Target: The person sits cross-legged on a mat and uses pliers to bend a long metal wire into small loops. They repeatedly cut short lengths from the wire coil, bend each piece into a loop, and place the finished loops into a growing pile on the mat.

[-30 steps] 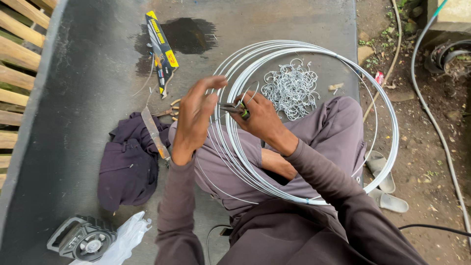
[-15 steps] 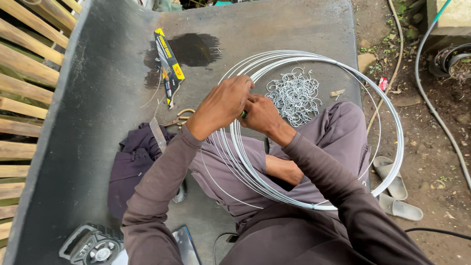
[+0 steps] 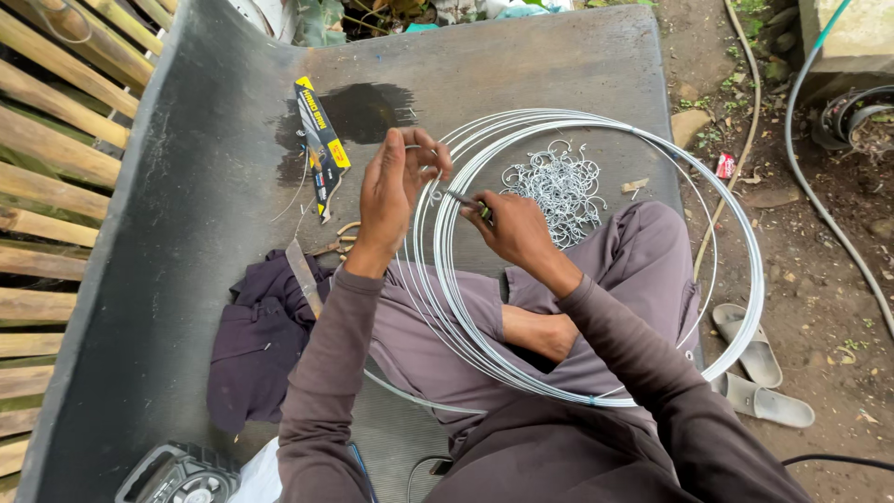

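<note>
A big coil of grey steel wire (image 3: 736,279) lies around my crossed legs on a dark platform (image 3: 186,233). My left hand (image 3: 396,191) is raised over the coil's left side, its fingers pinching a bent wire end near the thumb. My right hand (image 3: 512,228) grips pliers (image 3: 466,202) with dark handles, the jaws meeting the wire piece held by the left hand. Just beyond the hands sits a pile of small bent wire hooks (image 3: 559,186).
A yellow-and-black flat package (image 3: 321,140) lies by a wet patch. A dark cloth (image 3: 261,335) and a blade-like tool (image 3: 303,275) lie at my left. A radio-like device (image 3: 182,475) is at the bottom left; wooden slats (image 3: 47,186) lie left, sandals (image 3: 754,373) and hoses right.
My left hand went from open fingers to closing beside the right, then lifted with a wire end pinched. The pliers in my right hand now meet that wire.
</note>
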A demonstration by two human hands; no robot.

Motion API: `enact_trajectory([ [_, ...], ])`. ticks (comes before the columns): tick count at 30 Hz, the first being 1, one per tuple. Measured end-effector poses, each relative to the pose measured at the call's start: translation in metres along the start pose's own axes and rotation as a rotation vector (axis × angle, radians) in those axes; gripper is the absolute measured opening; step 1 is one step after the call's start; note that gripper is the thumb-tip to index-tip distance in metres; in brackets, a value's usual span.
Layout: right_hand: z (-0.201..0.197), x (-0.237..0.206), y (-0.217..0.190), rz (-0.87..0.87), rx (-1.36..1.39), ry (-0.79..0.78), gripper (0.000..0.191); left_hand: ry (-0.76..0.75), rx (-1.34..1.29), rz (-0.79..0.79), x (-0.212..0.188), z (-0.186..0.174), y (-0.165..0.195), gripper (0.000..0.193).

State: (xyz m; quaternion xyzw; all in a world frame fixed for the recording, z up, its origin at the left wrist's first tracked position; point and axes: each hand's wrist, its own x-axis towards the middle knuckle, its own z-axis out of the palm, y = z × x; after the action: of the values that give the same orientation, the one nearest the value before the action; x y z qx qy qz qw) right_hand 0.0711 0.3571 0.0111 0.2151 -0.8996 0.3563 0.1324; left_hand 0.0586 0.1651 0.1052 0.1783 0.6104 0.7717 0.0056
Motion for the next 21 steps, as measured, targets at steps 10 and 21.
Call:
enact_trajectory([
  [10, -0.032, -0.024, 0.015, 0.506, 1.345, -0.076, 0.019, -0.165, -0.027, 0.026, 0.001, 0.051, -0.068, 0.052],
  [21, -0.065, -0.055, 0.036, 0.758, 1.956, -0.291, 0.028, -0.142, 0.535, 0.395, 0.003, 0.063, -0.053, 0.015],
])
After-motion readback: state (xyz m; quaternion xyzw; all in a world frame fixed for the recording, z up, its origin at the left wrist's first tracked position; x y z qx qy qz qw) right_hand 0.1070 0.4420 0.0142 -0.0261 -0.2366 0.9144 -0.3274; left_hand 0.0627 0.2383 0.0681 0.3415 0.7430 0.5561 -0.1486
